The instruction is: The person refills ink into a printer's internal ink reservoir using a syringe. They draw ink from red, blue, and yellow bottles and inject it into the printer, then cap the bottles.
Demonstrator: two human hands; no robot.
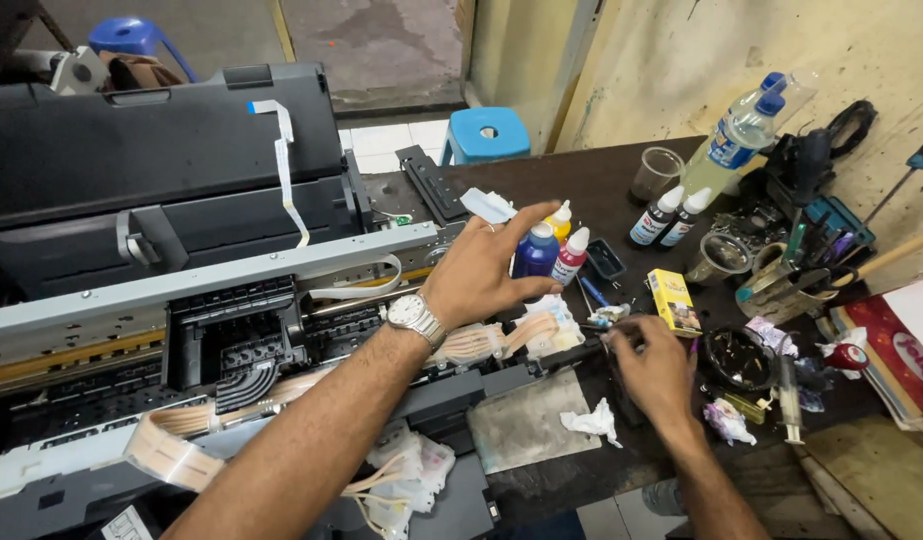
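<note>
Blue ink bottle (535, 250) sat under the spread-fingered left hand (482, 270); right hand (654, 365) apparently pinched something small, unclear, on the table (582, 185).

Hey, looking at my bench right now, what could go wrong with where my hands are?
1. The left hand reaches over the blue ink bottle and the red one; a knock could tip them toward the open printer.
2. The left forearm lies across the ink tubes, so it might snag or pull them.
3. The right hand works amid clutter near a syringe, which could roll or prick.
</note>
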